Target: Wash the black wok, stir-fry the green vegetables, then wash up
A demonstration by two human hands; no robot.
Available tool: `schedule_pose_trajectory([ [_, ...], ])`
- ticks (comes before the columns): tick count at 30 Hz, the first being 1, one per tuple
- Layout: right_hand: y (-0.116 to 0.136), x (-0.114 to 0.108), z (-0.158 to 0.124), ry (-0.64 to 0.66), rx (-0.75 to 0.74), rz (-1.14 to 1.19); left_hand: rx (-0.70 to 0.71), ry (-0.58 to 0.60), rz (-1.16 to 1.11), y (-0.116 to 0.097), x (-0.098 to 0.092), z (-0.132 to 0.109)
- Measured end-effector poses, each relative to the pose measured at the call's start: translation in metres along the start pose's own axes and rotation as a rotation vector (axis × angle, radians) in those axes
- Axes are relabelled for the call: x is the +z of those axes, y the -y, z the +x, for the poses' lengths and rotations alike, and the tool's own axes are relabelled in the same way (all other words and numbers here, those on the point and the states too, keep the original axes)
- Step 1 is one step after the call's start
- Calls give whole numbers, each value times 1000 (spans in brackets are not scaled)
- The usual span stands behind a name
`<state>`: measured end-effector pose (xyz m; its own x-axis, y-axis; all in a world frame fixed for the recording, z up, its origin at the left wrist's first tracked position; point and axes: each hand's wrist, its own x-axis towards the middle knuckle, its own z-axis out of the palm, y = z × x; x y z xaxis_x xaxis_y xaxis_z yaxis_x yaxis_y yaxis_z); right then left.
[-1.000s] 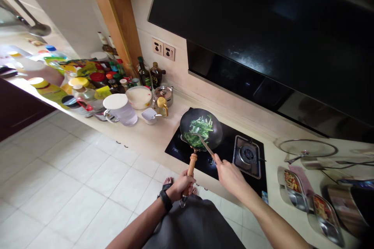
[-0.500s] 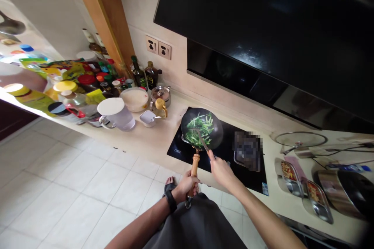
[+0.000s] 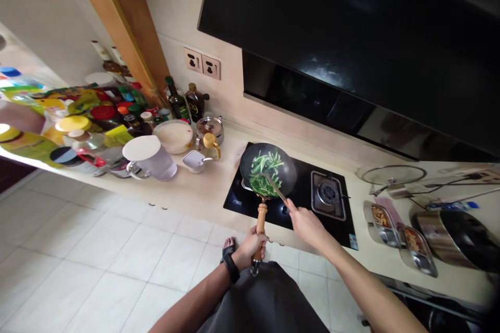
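Note:
A black wok (image 3: 283, 166) sits on the left burner of a black glass hob (image 3: 250, 203), holding sliced green vegetables (image 3: 265, 173). My left hand (image 3: 252, 248) is wrapped around the wok's turned wooden handle (image 3: 261, 223). My right hand (image 3: 308, 229) grips a metal spatula (image 3: 275, 188), and its blade rests among the greens. The right burner's steel grate (image 3: 328, 195) stands unused beside the wok, with nothing on it.
A black range hood (image 3: 332, 36) fills the upper right. Left along the counter stand bottles (image 3: 177, 104), a lidded jug (image 3: 150, 158) and a bowl (image 3: 174, 136). Steel trays of food (image 3: 380, 223), a glass lid (image 3: 392, 175) and a dark pan (image 3: 457, 237) lie right.
The spatula blade has shifted within the wok, and the greens lie slightly rearranged. The whole view has drifted a little, and the left hand still holds the handle.

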<state>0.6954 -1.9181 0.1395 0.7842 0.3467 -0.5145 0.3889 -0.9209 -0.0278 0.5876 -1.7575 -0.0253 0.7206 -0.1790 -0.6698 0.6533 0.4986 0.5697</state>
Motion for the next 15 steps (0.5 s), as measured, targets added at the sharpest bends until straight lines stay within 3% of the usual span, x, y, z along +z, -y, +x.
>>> schedule_pose_trajectory([
  [3,-25,-15,-50,-29,-23,8,-6,-15,-4,-3,1,-1],
  [5,-35,-22,-65,-27,-30,21,-16,-31,3,-4,1,-1],
  [9,-31,-4,-35,18,-9,27,-10,-66,53,-3,1,-4],
  [12,-36,25,2,-128,77,240,48,-64,116,-17,5,-5],
  [15,-58,50,15,-337,47,679,70,-52,185,-54,18,-8],
])
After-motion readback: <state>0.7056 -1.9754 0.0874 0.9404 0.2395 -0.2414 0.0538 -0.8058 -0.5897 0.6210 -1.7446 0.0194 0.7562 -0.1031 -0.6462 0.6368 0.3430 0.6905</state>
